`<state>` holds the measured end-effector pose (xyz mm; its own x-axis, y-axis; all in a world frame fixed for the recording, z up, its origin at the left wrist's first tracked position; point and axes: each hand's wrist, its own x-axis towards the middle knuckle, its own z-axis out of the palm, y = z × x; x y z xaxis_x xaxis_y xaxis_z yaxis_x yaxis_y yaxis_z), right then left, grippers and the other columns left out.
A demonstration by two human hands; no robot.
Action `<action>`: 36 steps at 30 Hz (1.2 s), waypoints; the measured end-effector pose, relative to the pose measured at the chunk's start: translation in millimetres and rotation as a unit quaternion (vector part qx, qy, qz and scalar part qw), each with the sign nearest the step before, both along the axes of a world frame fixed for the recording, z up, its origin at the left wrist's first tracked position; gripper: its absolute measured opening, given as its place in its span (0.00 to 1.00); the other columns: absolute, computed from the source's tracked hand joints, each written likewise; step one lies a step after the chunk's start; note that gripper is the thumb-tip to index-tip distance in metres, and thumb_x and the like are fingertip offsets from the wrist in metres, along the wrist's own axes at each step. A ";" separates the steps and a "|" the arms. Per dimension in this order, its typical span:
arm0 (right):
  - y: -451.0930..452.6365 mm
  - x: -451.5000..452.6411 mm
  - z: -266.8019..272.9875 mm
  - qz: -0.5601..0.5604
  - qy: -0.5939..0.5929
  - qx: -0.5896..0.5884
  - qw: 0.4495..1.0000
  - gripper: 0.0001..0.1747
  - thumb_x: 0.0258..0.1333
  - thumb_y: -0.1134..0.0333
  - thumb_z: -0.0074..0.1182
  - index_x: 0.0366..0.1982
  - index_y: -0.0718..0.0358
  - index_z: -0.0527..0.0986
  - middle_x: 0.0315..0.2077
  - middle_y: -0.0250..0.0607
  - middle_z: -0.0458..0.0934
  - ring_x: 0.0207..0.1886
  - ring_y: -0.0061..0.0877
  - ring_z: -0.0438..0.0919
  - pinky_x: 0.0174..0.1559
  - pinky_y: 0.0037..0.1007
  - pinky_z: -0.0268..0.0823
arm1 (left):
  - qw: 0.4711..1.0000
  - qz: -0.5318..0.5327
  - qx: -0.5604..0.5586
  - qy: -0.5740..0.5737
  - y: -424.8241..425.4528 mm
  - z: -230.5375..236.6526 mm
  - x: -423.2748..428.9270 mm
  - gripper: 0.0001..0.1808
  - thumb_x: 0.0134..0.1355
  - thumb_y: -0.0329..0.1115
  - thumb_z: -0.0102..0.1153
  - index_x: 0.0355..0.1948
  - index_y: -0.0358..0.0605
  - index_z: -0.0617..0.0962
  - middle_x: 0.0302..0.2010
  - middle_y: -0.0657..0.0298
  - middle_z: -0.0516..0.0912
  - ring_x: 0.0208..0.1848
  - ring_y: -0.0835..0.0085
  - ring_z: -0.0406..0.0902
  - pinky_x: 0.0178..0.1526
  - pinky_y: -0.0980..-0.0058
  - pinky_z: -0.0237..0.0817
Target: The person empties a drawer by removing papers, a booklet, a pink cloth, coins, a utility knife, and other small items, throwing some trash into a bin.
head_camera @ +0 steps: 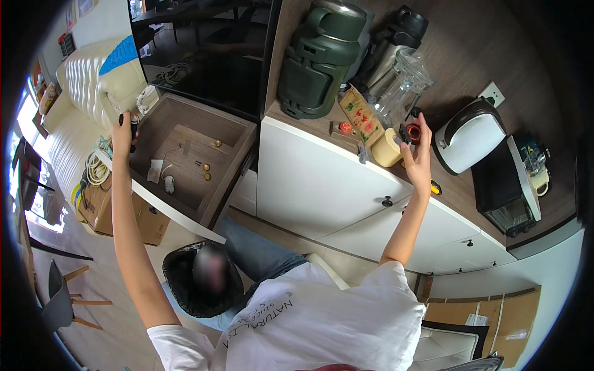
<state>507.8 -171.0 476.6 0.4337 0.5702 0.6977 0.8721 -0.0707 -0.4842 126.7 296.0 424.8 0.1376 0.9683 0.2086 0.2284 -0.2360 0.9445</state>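
My left hand [124,132] is raised over the left front corner of a pulled-out drawer [232,175], its fingers closed on a small black object. In the drawer lie several brass-coloured round pieces [207,167], a white paper piece [155,170] and a small white item with a cord [169,184]. My right hand [419,160] is at the counter, holding a small black object [405,134] between thumb and fingers. Beside that hand stand a cream-coloured roll [386,149] and a red round item [413,133]. A black-lined bin [176,278] sits between my legs.
On the counter are a large green jug [320,60], a steel flask [385,60], a glass pitcher [401,88], a patterned box [361,116], a white kettle [473,134], a yellow cutter [435,187] and a black oven [499,190]. Coiled cable [97,170] rests on a cardboard box [100,208].
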 end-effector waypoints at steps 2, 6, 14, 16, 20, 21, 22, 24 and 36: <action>1.9 0.1 1.7 -0.007 -0.009 -0.015 1.000 0.35 0.44 0.76 0.46 0.57 0.60 0.53 0.50 0.43 0.57 0.53 0.30 0.58 0.55 0.27 0.49 | 1.000 -0.006 -0.001 -0.008 2.6 -0.3 -1.3 0.19 0.56 0.49 0.43 0.21 0.45 0.72 0.11 0.69 0.65 0.10 0.83 0.63 0.10 0.84 0.49; 2.8 2.5 -1.4 -0.001 0.027 0.010 1.000 0.29 0.49 0.70 0.42 0.56 0.61 0.56 0.51 0.42 0.56 0.54 0.29 0.56 0.56 0.27 0.47 | 1.000 0.002 -0.010 0.001 3.4 -1.1 0.9 0.19 0.56 0.50 0.43 0.22 0.45 0.72 0.11 0.70 0.65 0.11 0.83 0.64 0.10 0.84 0.50; 9.9 6.8 -5.0 0.071 0.149 0.100 0.981 0.25 0.57 0.60 0.30 0.55 0.63 0.56 0.51 0.43 0.58 0.53 0.28 0.59 0.56 0.26 0.47 | 1.000 -0.012 -0.007 0.002 9.4 -4.9 -0.1 0.20 0.57 0.51 0.43 0.25 0.44 0.71 0.11 0.69 0.65 0.10 0.82 0.63 0.10 0.84 0.49; 13.8 0.5 -2.7 0.087 0.223 0.150 0.959 0.23 0.57 0.65 0.31 0.54 0.64 0.57 0.50 0.42 0.60 0.51 0.27 0.63 0.55 0.25 0.50 | 1.000 -0.011 -0.003 0.011 11.3 -6.8 -2.1 0.20 0.57 0.51 0.43 0.25 0.44 0.71 0.11 0.69 0.65 0.10 0.82 0.63 0.10 0.84 0.49; 13.2 0.5 -1.3 0.012 0.122 0.091 0.988 0.21 0.56 0.71 0.31 0.53 0.64 0.58 0.49 0.41 0.62 0.48 0.25 0.65 0.54 0.25 0.53 | 1.000 -0.015 -0.004 0.006 12.6 -7.7 -2.2 0.19 0.57 0.51 0.43 0.25 0.44 0.70 0.12 0.70 0.65 0.10 0.82 0.63 0.10 0.84 0.49; 13.6 1.1 -0.9 0.020 0.132 0.096 0.986 0.21 0.56 0.73 0.31 0.53 0.65 0.59 0.49 0.41 0.62 0.48 0.25 0.66 0.53 0.25 0.53 | 1.000 -0.011 -0.006 0.005 12.5 -7.5 -1.7 0.19 0.57 0.51 0.43 0.26 0.44 0.70 0.12 0.70 0.65 0.11 0.82 0.63 0.10 0.84 0.49; 13.9 1.6 -0.5 0.028 0.141 0.102 0.984 0.21 0.55 0.76 0.31 0.52 0.65 0.59 0.48 0.41 0.62 0.47 0.24 0.66 0.53 0.25 0.54 | 1.000 -0.011 -0.005 0.004 12.1 -7.4 -1.8 0.19 0.57 0.51 0.43 0.26 0.44 0.70 0.12 0.70 0.65 0.11 0.82 0.63 0.10 0.84 0.49; 14.8 -2.1 3.3 0.038 0.164 0.099 0.981 0.20 0.55 0.76 0.32 0.51 0.64 0.60 0.47 0.40 0.63 0.47 0.24 0.66 0.52 0.24 0.54 | 1.000 -0.012 0.005 -0.004 6.5 -4.0 1.4 0.20 0.57 0.50 0.43 0.22 0.43 0.71 0.10 0.70 0.65 0.10 0.82 0.64 0.09 0.83 0.50; 13.8 -1.4 19.4 0.051 0.044 -0.058 0.996 0.17 0.55 0.76 0.36 0.48 0.64 0.63 0.43 0.39 0.65 0.48 0.24 0.65 0.51 0.23 0.54 | 0.999 -0.014 -0.017 0.030 8.8 -3.0 -1.8 0.20 0.56 0.52 0.43 0.24 0.46 0.71 0.11 0.70 0.66 0.10 0.82 0.63 0.09 0.84 0.49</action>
